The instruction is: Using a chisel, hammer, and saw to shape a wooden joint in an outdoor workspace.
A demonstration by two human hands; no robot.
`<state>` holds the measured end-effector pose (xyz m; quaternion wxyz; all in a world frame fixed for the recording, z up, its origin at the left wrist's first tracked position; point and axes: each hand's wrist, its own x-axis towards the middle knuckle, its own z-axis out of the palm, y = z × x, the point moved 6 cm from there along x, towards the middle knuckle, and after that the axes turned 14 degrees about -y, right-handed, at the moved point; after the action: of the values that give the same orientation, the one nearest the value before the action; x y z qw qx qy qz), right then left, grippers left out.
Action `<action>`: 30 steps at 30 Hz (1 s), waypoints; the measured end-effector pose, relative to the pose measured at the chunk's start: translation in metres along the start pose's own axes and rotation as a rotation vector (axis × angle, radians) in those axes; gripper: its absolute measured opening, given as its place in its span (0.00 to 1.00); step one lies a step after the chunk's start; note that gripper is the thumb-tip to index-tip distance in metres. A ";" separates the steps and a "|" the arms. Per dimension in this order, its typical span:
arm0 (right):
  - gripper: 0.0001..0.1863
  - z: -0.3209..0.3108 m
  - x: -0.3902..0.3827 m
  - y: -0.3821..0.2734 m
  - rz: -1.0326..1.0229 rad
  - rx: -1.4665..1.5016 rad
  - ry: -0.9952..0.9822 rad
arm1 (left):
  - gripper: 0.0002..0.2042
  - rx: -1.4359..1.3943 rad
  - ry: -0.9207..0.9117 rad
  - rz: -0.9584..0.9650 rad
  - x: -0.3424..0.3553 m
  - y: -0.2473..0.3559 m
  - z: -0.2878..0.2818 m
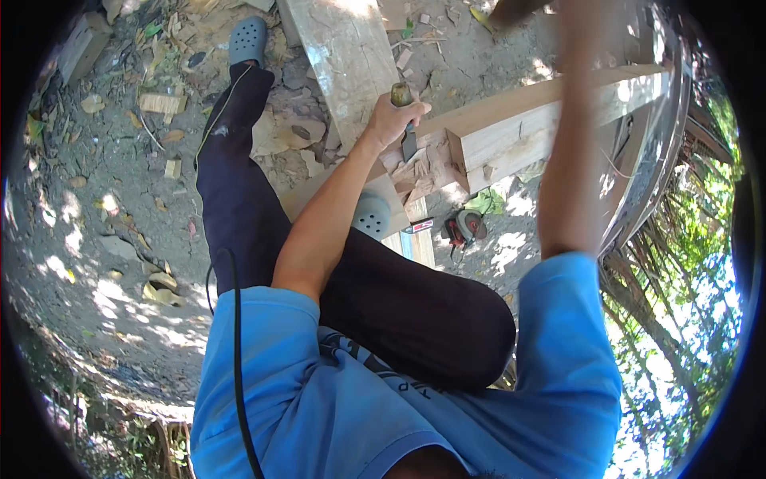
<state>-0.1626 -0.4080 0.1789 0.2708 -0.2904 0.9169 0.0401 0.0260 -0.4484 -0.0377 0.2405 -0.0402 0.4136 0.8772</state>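
Observation:
My left hand [389, 120] is closed around the handle of a chisel [409, 145]. The chisel stands nearly upright, its blade down at a notch cut in a thick wooden beam [511, 140]. Wood chips lie about the notch. My right forearm [570, 152] is raised, smeared by motion, and runs out past the top edge, so the right hand does not show. Just left of it, a dark brown blurred object [515, 11] pokes in from the top; whether the right hand holds it, I cannot tell.
A wide plank [355, 68] runs beneath my left hand. Beyond my bent leg lie a red and grey power tool [465, 228] and a small level-like tool [419, 226]. Wood offcuts [163, 104] and dry leaves litter the dirt. My clogs [248, 40] are grey; a black cord [238, 351] hangs over my shirt.

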 end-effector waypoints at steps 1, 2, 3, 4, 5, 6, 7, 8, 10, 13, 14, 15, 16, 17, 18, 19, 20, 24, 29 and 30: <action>0.12 0.099 -0.002 -0.011 -0.017 -0.167 -0.212 | 0.09 -0.083 0.061 0.028 -0.010 -0.003 -0.009; 0.11 0.153 -0.021 -0.029 -0.017 -0.269 -0.252 | 0.09 -0.174 0.106 0.076 -0.006 -0.009 -0.015; 0.12 0.149 -0.012 -0.037 0.015 -0.027 -0.259 | 0.08 -0.181 0.134 0.091 -0.012 -0.028 -0.030; 0.14 0.158 -0.040 -0.041 0.097 0.240 -0.314 | 0.08 -0.192 0.123 0.058 -0.026 -0.036 -0.018; 0.14 0.144 -0.056 -0.034 0.089 0.224 -0.312 | 0.08 -0.152 0.161 0.032 -0.018 -0.029 -0.006; 0.11 0.133 -0.064 -0.033 0.118 0.438 -0.235 | 0.07 -0.082 0.169 -0.006 -0.014 -0.020 -0.017; 0.09 0.122 -0.074 -0.027 0.145 0.645 -0.172 | 0.07 -0.099 0.182 -0.005 -0.017 -0.016 -0.015; 0.09 0.108 -0.084 -0.027 0.156 0.644 -0.179 | 0.07 -0.107 0.178 -0.013 -0.025 -0.015 -0.009; 0.13 0.093 -0.111 -0.023 0.420 0.858 -0.169 | 0.08 -0.176 0.291 0.068 -0.062 -0.011 -0.012; 0.08 0.101 -0.131 -0.020 0.425 1.035 -0.053 | 0.08 -0.588 0.548 0.194 -0.095 -0.041 -0.029; 0.08 0.114 -0.141 -0.019 0.514 1.203 -0.070 | 0.08 -0.586 0.547 0.189 -0.092 -0.039 -0.029; 0.08 0.119 -0.144 -0.022 0.508 1.206 -0.033 | 0.08 -0.459 0.450 0.199 -0.080 -0.026 -0.022; 0.08 0.121 -0.149 -0.025 0.518 1.209 -0.035 | 0.08 -0.334 0.350 0.208 -0.067 -0.013 -0.014; 0.09 0.115 -0.153 -0.031 0.527 1.268 0.005 | 0.08 -0.260 0.337 0.140 -0.055 -0.002 -0.006; 0.10 0.109 -0.159 -0.034 0.532 1.326 0.043 | 0.08 -0.263 0.337 0.132 -0.049 0.010 -0.005; 0.13 0.104 -0.164 -0.034 0.515 1.319 0.035 | 0.08 -0.154 0.293 0.134 -0.040 0.024 -0.003; 0.13 0.100 -0.167 -0.031 0.516 1.322 0.039 | 0.08 -0.042 0.250 0.142 -0.029 0.037 -0.004; 0.14 0.069 -0.174 -0.019 0.508 1.345 0.201 | 0.08 -0.136 0.183 0.193 0.010 0.048 -0.010; 0.16 0.014 -0.160 -0.019 0.369 1.255 0.329 | 0.08 -0.194 0.151 0.146 0.022 0.030 -0.006; 0.17 0.003 -0.158 -0.017 0.290 1.274 0.371 | 0.09 -0.157 0.134 0.134 0.024 0.031 -0.004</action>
<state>-0.0438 -0.3410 0.2602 0.2194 0.0496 0.8224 -0.5226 -0.0099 -0.4590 -0.0249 0.1493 -0.0898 0.3604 0.9164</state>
